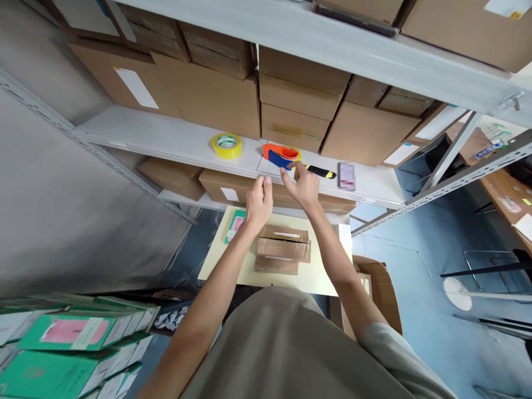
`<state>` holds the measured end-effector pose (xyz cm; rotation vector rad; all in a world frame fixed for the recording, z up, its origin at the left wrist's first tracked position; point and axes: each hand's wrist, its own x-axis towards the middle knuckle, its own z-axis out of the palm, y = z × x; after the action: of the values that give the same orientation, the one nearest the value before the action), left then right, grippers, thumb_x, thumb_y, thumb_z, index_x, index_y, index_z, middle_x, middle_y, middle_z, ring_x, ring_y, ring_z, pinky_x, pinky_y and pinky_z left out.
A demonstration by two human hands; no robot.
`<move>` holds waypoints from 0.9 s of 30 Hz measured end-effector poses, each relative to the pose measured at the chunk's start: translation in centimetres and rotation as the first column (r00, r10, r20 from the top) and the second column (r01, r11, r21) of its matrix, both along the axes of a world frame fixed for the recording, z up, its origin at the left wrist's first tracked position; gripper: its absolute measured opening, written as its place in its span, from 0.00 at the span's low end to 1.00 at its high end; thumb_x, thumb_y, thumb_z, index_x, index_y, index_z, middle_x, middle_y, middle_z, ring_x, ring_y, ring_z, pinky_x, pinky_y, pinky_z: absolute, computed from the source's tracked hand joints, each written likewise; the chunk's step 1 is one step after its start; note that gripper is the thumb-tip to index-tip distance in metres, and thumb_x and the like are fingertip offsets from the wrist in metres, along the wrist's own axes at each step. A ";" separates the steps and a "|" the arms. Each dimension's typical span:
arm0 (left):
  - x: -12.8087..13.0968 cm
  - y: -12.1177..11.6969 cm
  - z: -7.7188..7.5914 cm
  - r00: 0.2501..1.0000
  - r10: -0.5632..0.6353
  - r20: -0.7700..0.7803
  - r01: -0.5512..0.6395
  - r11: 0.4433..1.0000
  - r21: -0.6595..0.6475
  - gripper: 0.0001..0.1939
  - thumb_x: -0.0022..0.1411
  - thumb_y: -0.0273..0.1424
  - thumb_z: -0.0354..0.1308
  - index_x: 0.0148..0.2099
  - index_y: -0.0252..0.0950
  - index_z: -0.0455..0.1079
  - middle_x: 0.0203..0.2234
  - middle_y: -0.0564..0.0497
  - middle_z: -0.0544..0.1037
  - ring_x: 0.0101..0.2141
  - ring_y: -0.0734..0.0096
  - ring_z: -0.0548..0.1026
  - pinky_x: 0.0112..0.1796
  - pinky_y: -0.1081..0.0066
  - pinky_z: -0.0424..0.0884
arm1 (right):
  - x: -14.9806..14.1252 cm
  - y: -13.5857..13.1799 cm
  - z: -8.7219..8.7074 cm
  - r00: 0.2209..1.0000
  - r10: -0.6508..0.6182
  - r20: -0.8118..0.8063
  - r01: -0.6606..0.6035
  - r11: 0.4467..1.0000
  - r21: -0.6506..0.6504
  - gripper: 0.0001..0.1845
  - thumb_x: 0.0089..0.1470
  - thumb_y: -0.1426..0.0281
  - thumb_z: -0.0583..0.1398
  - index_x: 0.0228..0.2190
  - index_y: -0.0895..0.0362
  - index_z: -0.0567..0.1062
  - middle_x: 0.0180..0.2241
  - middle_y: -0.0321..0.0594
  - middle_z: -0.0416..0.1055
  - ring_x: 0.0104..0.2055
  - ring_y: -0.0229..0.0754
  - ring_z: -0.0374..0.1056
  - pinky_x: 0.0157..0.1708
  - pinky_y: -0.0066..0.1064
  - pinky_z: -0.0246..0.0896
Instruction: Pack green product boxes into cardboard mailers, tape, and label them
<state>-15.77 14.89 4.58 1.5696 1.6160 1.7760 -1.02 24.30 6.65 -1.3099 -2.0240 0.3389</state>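
My left hand (260,200) is closed in front of the shelf edge, thumb and fingers pressed together. Whatever it may hold is hidden. To its right, my right hand (305,185) has thumb and index finger apart, with the other fingers curled. Its index fingertip overlaps the end of an orange and blue tape dispenser (277,156) on the shelf; whether they touch I cannot tell. A black and yellow utility knife (322,172) lies just right of the dispenser. Below my hands, several brown cardboard boxes (284,248) lie on a pale yellow table (224,265).
On the shelf (178,137) sit a roll of yellow tape (226,145) and a small blurred purple packet (346,176), with large cartons (216,100) behind. A green box (235,224) lies on the table's left. Green boxes (62,332) are stacked lower left; an open carton (380,291) stands at right.
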 end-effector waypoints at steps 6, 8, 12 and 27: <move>0.8 0.7 2.4 1.000 -0.027 0.005 0.027 1.000 0.011 0.14 0.73 0.22 0.48 0.53 0.41 0.70 0.33 0.53 0.79 0.36 0.66 0.79 0.45 0.68 0.74 | -5.4 9.2 -0.8 0.900 0.107 0.422 -0.077 0.993 -0.088 0.32 0.74 0.57 0.62 0.66 0.69 0.70 0.67 0.72 0.70 0.71 0.70 0.65 0.72 0.60 0.58; 0.8 -0.1 2.0 0.999 -0.045 0.001 0.045 0.998 -0.042 0.18 0.69 0.19 0.49 0.52 0.40 0.73 0.36 0.51 0.82 0.37 0.66 0.81 0.46 0.68 0.75 | -6.2 10.2 -1.9 0.877 0.127 0.463 -0.053 0.984 -0.168 0.34 0.71 0.65 0.62 0.69 0.74 0.65 0.69 0.78 0.68 0.73 0.71 0.64 0.75 0.64 0.53; 0.3 -1.0 0.4 0.996 -0.079 0.035 0.084 0.982 -0.167 0.19 0.66 0.17 0.51 0.51 0.40 0.75 0.36 0.52 0.84 0.32 0.68 0.80 0.41 0.68 0.74 | -6.8 10.8 -3.2 0.869 0.099 0.485 -0.006 0.982 -0.190 0.32 0.70 0.75 0.57 0.70 0.77 0.63 0.69 0.83 0.68 0.74 0.70 0.65 0.76 0.66 0.48; 1.2 -5.8 -6.6 0.996 0.029 0.085 -0.015 0.987 -0.161 0.10 0.73 0.28 0.61 0.55 0.40 0.76 0.48 0.43 0.85 0.47 0.62 0.85 0.50 0.63 0.83 | 1.0 -1.1 -6.7 0.850 0.200 -0.487 -0.394 0.855 -0.336 0.35 0.71 0.41 0.61 0.60 0.57 0.73 0.53 0.52 0.84 0.52 0.55 0.79 0.56 0.46 0.77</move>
<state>-14.60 9.06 -2.01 1.3887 1.6943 1.6554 -0.01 23.18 -0.05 -1.0154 -1.8112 1.1796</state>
